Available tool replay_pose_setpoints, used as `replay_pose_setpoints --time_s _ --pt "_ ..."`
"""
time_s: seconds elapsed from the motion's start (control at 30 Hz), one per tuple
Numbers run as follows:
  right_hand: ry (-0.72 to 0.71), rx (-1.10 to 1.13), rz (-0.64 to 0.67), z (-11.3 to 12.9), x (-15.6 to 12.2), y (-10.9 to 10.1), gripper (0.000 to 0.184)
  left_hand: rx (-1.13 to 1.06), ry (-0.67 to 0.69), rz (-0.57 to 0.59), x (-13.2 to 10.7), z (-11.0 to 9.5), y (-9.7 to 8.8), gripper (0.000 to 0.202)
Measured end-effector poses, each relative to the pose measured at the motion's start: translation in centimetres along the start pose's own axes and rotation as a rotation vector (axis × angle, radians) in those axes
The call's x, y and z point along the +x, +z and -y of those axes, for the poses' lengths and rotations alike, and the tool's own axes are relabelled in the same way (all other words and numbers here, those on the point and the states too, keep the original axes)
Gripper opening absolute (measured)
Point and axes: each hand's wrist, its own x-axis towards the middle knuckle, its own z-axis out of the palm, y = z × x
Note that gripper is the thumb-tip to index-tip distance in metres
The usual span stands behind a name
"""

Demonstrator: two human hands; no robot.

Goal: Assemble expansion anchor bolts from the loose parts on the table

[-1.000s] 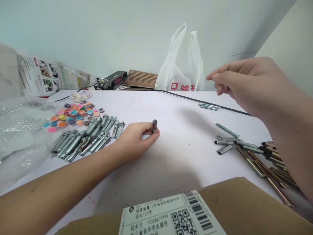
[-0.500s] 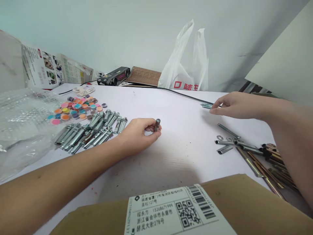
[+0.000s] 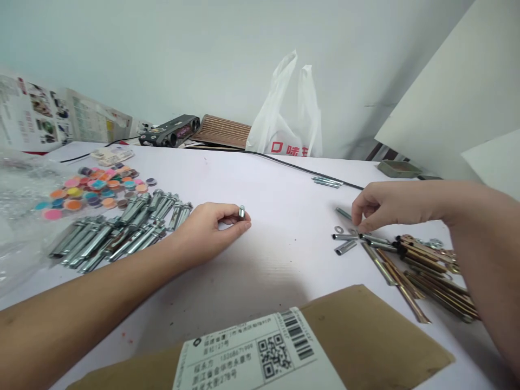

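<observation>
My left hand (image 3: 215, 227) is closed around an upright expansion bolt (image 3: 242, 212), whose silvery end shows above the thumb and index finger. Left of that wrist lies a pile of similar silvery expansion bolts (image 3: 122, 230). My right hand (image 3: 377, 208) is low over loose parts, its fingers curled down and the tips close together; what lies between them is hidden. Beneath it runs a long bolt (image 3: 343, 213), partly covered. Beside the fingertips are a flat washer (image 3: 338, 230) and short metal sleeves (image 3: 345, 248).
Brass-coloured and dark rods (image 3: 430, 271) are heaped at the right. A cardboard box (image 3: 377, 325) with a label fills the front. Several thin pins (image 3: 327, 182) lie by a black cable (image 3: 280, 161). Coloured discs (image 3: 97, 187) and clear plastic (image 3: 20, 216) are at left; a white bag (image 3: 284, 119) stands behind.
My right hand has moved from the thin pins toward me, down to the washers and long bolt. My left hand still holds the expansion bolt. The view has shifted right.
</observation>
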Motion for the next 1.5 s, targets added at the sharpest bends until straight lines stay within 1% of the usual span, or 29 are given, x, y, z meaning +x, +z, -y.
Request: replay_pose_setpoints --time_s 0.07,0.1,0.2,0.37,0.53,0.73,0.83,0.9,0.97,1.03,1.1,1.13,1.2,1.23,1.3,1.4,1.5 --pt "0.048 0.014 0.143 0.1 -0.1 0.1 0.019 0.021 -0.007 -0.004 0.0 0.1 0.0 0.021" --pt "0.062 0.02 0.171 0.1 -0.2 0.2 0.02 0.03 -0.007 -0.005 0.0 0.1 0.0 0.02" --pt "0.055 0.03 0.173 0.2 0.0 0.3 0.023 0.036 0.0 0.0 0.0 0.2 0.0 0.02" --pt "-0.028 0.055 0.169 0.5 0.5 0.5 0.027 0.045 0.013 -0.006 0.0 0.3 0.0 0.021" --pt "0.014 -0.004 0.182 0.3 1.0 0.9 0.025 0.057 0.033 -0.008 -0.1 0.3 0.0 0.022" --pt "0.02 0.015 0.165 -0.8 1.5 1.4 0.027 0.06 0.018 0.009 -0.2 -0.2 -0.2 0.024" --pt "-0.032 0.041 0.15 -0.7 1.3 1.1 0.028 0.056 0.037 -0.011 -0.2 -0.1 -0.1 0.023" --pt "-0.093 0.101 0.086 0.5 0.8 0.6 0.03 0.046 0.056 -0.022 -0.1 0.1 0.0 0.022" --pt "-0.165 0.235 -0.027 2.7 0.4 0.2 0.031 0.029 0.059 -0.015 -0.1 0.2 0.1 0.022" --pt "-0.246 0.439 -0.146 5.9 0.3 0.3 0.027 0.014 0.06 -0.007 0.0 0.3 0.1 0.021" --pt "-0.337 0.673 -0.21 9.5 0.8 1.0 0.024 0.012 0.063 -0.003 0.0 0.4 0.1 0.021" --pt "-0.378 0.794 -0.213 11.1 1.2 1.6 0.023 0.018 0.063 0.001 0.0 0.4 0.1 0.022" --pt "-0.414 0.957 -0.125 13.7 2.3 2.8 0.024 0.039 0.063 0.002 0.1 0.6 0.1 0.024" --pt "-0.428 1.009 -0.074 14.6 2.8 3.3 0.024 0.049 0.064 0.0 0.1 0.7 0.2 0.025" --pt "-0.454 1.076 -0.02 15.4 3.6 4.3 0.026 0.05 0.075 -0.001 0.1 0.8 0.2 0.027" --pt "-0.529 1.164 -0.056 15.4 4.1 5.1 0.026 0.03 0.093 0.006 0.2 0.8 0.3 0.024" --pt "-0.597 1.185 -0.063 15.3 4.0 5.3 0.025 0.039 0.083 0.004 0.3 0.8 0.3 0.022"
